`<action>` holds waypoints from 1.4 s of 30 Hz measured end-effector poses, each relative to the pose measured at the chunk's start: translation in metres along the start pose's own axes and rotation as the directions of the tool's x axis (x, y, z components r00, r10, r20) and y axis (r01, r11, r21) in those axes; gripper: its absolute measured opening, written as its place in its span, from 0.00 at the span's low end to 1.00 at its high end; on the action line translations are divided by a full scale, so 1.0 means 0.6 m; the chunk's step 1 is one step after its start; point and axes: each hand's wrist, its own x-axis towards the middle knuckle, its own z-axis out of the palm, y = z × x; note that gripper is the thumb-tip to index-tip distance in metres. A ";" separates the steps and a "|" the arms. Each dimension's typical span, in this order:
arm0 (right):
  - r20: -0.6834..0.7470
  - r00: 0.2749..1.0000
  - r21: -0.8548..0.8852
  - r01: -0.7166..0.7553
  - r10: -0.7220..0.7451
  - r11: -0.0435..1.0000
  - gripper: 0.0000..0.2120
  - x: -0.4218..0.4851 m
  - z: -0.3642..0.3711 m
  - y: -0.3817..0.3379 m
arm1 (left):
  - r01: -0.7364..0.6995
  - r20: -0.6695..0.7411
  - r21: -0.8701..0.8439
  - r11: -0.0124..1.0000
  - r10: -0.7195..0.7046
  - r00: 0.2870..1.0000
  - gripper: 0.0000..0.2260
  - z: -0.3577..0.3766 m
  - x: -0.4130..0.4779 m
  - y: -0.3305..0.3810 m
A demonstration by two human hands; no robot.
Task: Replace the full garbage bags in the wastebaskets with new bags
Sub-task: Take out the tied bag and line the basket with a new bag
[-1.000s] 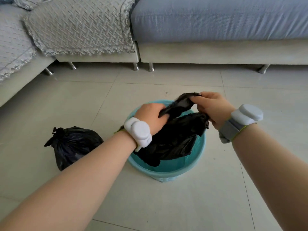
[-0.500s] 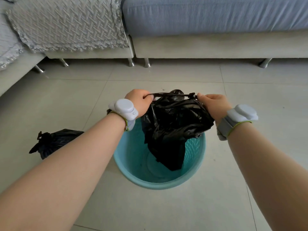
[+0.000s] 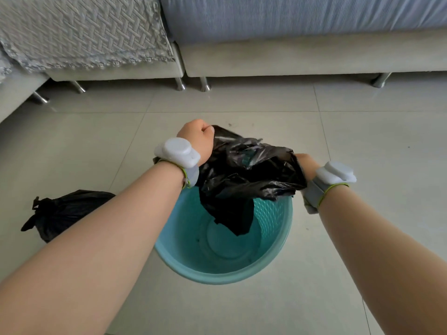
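The first half looks done: a tied full bag [image 3: 67, 211] lies on the floor tiles at the left of the frame, near the teal wastebasket [image 3: 217, 272], whose bottom shows bare. We hold the new bag [image 3: 246, 175] over the basket at frame centre, its lower end hanging inside. Our left hand [image 3: 197, 139] is fisted round its upper-left edge. Our right hand [image 3: 305, 164] is at the right edge with its fingers buried in plastic, so we cannot tell its grip. What is left, we judge, is to open the mouth, push the bag down and fold its edge over the rim.
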 end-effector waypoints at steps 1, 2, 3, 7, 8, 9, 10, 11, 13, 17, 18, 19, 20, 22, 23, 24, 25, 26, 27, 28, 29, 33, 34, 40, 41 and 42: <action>0.012 0.999 -0.044 -0.031 0.032 0.999 0.16 -0.001 -0.002 0.007 | -0.037 -0.003 0.115 0.993 0.038 0.999 0.08 -0.001 -0.003 -0.005; 0.022 0.998 -0.096 -0.054 0.056 0.994 0.16 -0.006 -0.004 0.017 | -0.076 -0.004 0.198 0.977 0.078 0.997 0.08 -0.002 -0.005 -0.012; 0.039 0.997 -0.156 -0.064 0.071 0.986 0.17 -0.007 -0.005 0.028 | -0.108 0.001 0.239 0.965 0.111 0.994 0.09 -0.003 -0.008 -0.016; 0.013 1.000 -0.078 -0.010 0.011 0.997 0.13 -0.016 -0.003 0.028 | -0.170 0.106 0.150 0.974 0.155 0.982 0.18 -0.002 -0.014 -0.018; -0.051 0.997 0.017 0.061 -0.060 0.998 0.10 -0.022 -0.005 0.015 | -0.172 0.124 0.130 0.977 0.156 0.980 0.20 -0.003 -0.013 -0.016; -0.121 0.982 0.080 0.157 -0.146 0.984 0.12 -0.030 -0.010 0.002 | -0.171 0.130 0.127 0.977 0.155 0.979 0.20 -0.004 -0.011 -0.013; -0.149 0.961 0.126 0.253 -0.234 0.959 0.17 -0.042 -0.017 -0.011 | -0.165 0.124 0.130 0.978 0.149 0.981 0.19 -0.004 -0.010 -0.011; -0.102 0.945 0.152 0.323 -0.311 0.934 0.23 -0.055 -0.024 -0.023 | -0.150 0.106 0.127 0.981 0.137 0.985 0.17 -0.004 -0.008 -0.008; 0.080 0.919 -0.009 0.387 -0.385 0.922 0.26 -0.075 -0.029 -0.031 | -0.110 0.068 0.085 0.990 0.104 0.992 0.14 -0.003 -0.006 -0.001; 0.028 0.914 -0.349 0.389 -0.406 0.852 0.07 -0.068 -0.025 -0.022 | -0.061 -0.031 0.026 0.998 0.062 0.998 0.11 -0.002 0.004 0.004; -0.030 0.928 -0.345 0.338 -0.370 0.876 0.08 -0.063 -0.028 -0.019 | -0.050 -0.059 0.034 0.998 0.051 0.997 0.12 -0.005 0.010 0.002; -0.077 0.949 -0.335 0.263 -0.304 0.905 0.09 -0.060 -0.033 -0.015 | -0.034 -0.075 0.054 0.998 0.038 0.996 0.12 -0.009 0.015 0.000; -0.110 0.969 -0.324 0.175 -0.221 0.930 0.09 -0.059 -0.039 -0.013 | -0.017 -0.076 0.087 0.996 0.024 0.997 0.13 -0.014 0.021 -0.005; -0.091 0.995 -0.326 0.009 -0.041 0.945 0.10 -0.059 -0.049 -0.004 | 0.012 -0.033 0.181 0.983 -0.006 0.999 0.15 -0.020 0.033 -0.017; -0.038 0.999 -0.349 -0.049 0.038 0.936 0.10 -0.060 -0.049 0.001 | 0.022 0.002 0.246 0.969 -0.023 1.000 0.17 -0.024 0.039 -0.026; 0.029 0.994 -0.376 -0.088 0.107 0.922 0.10 -0.063 -0.047 0.006 | 0.035 0.039 0.305 0.952 -0.049 0.998 0.18 -0.027 0.044 -0.034; 0.098 0.983 -0.399 -0.104 0.154 0.911 0.09 -0.065 -0.044 0.011 | 0.053 0.078 0.351 0.935 -0.085 0.993 0.18 -0.030 0.048 -0.044; 0.152 0.973 -0.410 -0.100 0.176 0.907 0.09 -0.067 -0.041 0.017 | 0.068 0.112 0.381 0.922 -0.119 0.987 0.16 -0.033 0.049 -0.053; 0.173 0.971 -0.425 -0.077 0.165 0.902 0.08 -0.068 -0.039 0.020 | 0.084 0.133 0.390 0.917 -0.146 0.980 0.14 -0.037 0.049 -0.061; 0.162 0.979 -0.433 -0.043 0.124 0.900 0.08 -0.067 -0.039 0.020 | 0.094 0.133 0.372 0.923 -0.153 0.979 0.12 -0.038 0.046 -0.068; 0.121 0.991 -0.432 0.006 0.051 0.902 0.08 -0.064 -0.040 0.019 | 0.094 0.108 0.335 0.937 -0.138 0.985 0.10 -0.037 0.042 -0.073; -0.179 0.931 -0.406 0.226 -0.319 0.885 0.16 -0.068 -0.046 -0.002 | -0.149 -0.240 0.097 0.984 0.168 0.956 0.16 -0.032 -0.023 -0.052; -0.217 0.886 -0.339 0.324 -0.409 0.883 0.16 -0.077 -0.046 -0.012 | -0.343 -0.250 0.035 0.939 0.340 0.907 0.16 -0.030 -0.045 -0.038; 0.152 0.909 -0.450 0.413 -0.388 0.792 0.21 -0.114 -0.008 -0.023 | -0.648 0.506 0.346 0.678 0.447 0.738 0.35 0.004 -0.129 -0.031; 0.174 0.936 -0.439 0.351 -0.306 0.827 0.22 -0.115 -0.003 -0.015 | -0.655 0.536 0.367 0.660 0.425 0.729 0.27 0.007 -0.134 -0.035; 0.186 0.953 -0.429 0.298 -0.239 0.853 0.21 -0.115 -0.002 -0.007 | -0.660 0.541 0.365 0.657 0.427 0.724 0.18 0.007 -0.136 -0.034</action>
